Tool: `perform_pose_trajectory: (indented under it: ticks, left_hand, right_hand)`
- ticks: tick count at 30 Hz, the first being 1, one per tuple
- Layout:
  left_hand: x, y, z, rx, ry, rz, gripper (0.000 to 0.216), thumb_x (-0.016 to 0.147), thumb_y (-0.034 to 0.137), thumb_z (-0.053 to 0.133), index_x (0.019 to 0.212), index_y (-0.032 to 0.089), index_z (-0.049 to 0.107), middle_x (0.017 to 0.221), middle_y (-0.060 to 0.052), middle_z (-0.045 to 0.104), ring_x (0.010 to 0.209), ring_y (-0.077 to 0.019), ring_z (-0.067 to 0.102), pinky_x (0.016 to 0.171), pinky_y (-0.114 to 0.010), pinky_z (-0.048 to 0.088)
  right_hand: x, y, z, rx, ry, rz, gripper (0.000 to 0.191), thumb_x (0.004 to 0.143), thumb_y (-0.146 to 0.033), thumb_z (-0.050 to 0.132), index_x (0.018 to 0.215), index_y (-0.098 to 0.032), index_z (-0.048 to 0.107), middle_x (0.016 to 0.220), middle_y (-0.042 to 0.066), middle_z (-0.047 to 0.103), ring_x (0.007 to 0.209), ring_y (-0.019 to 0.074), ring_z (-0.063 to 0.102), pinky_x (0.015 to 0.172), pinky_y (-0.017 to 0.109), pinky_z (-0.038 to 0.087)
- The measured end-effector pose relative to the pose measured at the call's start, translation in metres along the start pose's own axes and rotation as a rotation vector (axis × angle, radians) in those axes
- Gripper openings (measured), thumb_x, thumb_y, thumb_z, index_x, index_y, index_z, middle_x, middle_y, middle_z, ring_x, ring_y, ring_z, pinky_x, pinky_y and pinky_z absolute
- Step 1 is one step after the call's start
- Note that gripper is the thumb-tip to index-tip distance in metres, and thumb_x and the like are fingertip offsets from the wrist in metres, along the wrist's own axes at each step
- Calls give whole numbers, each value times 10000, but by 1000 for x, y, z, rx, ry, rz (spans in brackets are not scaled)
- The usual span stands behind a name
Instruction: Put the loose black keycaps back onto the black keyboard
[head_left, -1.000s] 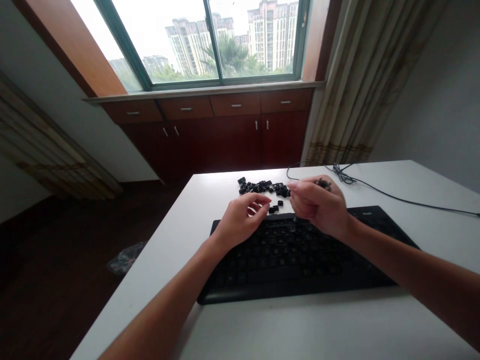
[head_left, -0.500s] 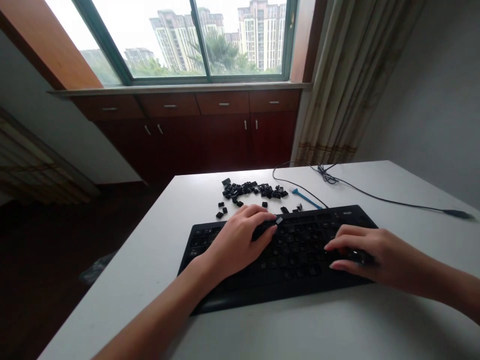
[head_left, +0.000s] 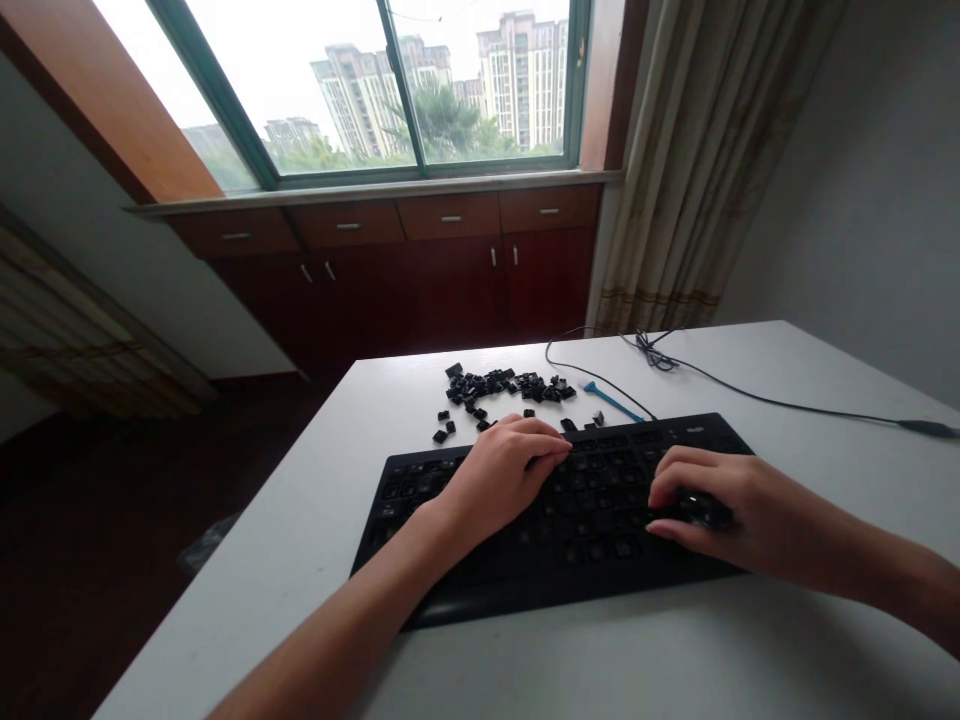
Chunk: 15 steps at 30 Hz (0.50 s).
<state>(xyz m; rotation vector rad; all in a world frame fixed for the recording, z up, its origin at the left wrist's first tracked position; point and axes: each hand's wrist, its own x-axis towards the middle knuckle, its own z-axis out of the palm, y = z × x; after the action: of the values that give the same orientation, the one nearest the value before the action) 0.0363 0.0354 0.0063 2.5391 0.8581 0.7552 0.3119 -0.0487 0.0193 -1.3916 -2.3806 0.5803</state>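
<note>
A black keyboard [head_left: 525, 590] lies on the white table, with many of its key positions showing no caps. My left hand [head_left: 502, 460] rests over its upper middle, thumb and index fingertip pinched together. Whatever sits between those fingertips is hidden. Over the keyboard's right part, my right hand [head_left: 720, 500] is curled, thumb below the bent fingers. Something dark and shiny shows inside the curl, too unclear to name. Loose black keycaps [head_left: 487, 385] lie in a heap behind the keyboard, and a few single ones [head_left: 439, 437] are scattered nearer.
Behind the keyboard lies a blue stick-like tool [head_left: 611, 400] with a wider end. A black cable [head_left: 750, 392] runs across the back right of the white table [head_left: 315, 480], bundled in one spot. Wooden cabinets [head_left: 450, 285] stand under the window beyond.
A small keycap showed between my left fingertips earlier; now they have closed together, slightly further right, and it is out of sight. My right hand has shifted a little left, its fingers more curled.
</note>
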Motion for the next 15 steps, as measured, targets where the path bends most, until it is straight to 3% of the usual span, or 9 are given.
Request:
perform_pose_trajectory:
  ticks: [6, 11, 15]
  left_hand:
    - [4, 1, 2, -16, 69, -69, 156, 925, 223, 628, 945, 245, 781, 998, 18, 783, 924, -181, 680, 884, -354, 523]
    - [3, 3, 0, -25, 51, -65, 178, 927, 209, 609, 950, 242, 783, 1020, 12, 782, 934, -179, 693, 895, -357, 531]
    - [1, 4, 0, -37, 39, -46, 205, 936, 204, 583, 948, 240, 785, 1040, 1, 775, 948, -177, 692, 896, -348, 535]
  right_hand:
    - [14, 11, -16, 73, 245, 72, 257, 846, -474, 703, 974, -252, 689, 890, 20, 723, 759, 177, 673, 711, 300, 523]
    - [40, 11, -31, 120, 384, 103, 345, 829, -534, 696, 1000, -236, 716, 715, 10, 680, 554, 144, 582, 537, 289, 455]
    - [47, 10, -27, 180, 495, 73, 308, 823, -515, 716, 969, -243, 709, 746, 5, 678, 562, 133, 563, 532, 279, 447]
